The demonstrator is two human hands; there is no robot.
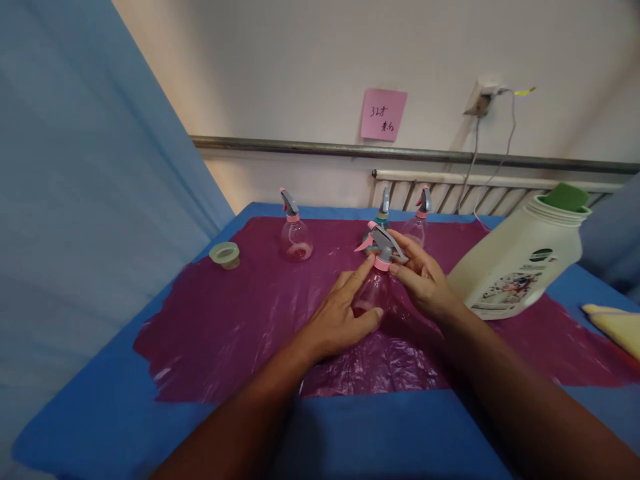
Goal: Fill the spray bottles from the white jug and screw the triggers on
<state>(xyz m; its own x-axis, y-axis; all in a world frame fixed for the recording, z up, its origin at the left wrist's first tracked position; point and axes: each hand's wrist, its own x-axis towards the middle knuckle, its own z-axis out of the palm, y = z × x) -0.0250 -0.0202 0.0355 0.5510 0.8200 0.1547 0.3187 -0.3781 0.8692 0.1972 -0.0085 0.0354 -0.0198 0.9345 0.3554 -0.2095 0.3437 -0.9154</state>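
A clear spray bottle (373,293) with a grey and pink trigger head (384,245) stands upright in front of me. My left hand (340,313) holds the bottle's body from the left, its index finger reaching up to the pink collar. On the other side, my right hand (423,277) closes its thumb and fingers around the collar and trigger head. Behind my hands are a teal spray bottle (383,217), partly hidden, and another clear spray bottle (417,223). A third clear spray bottle (297,240), with a little liquid at its bottom, stands farther left.
Purple plastic sheeting (240,320) covers part of the blue table (370,433). A large whitish jug (520,260) with a green piece in its mouth tilts at the right. A small greenish cup (225,255) sits left; a yellow cloth-like item (615,327) lies far right.
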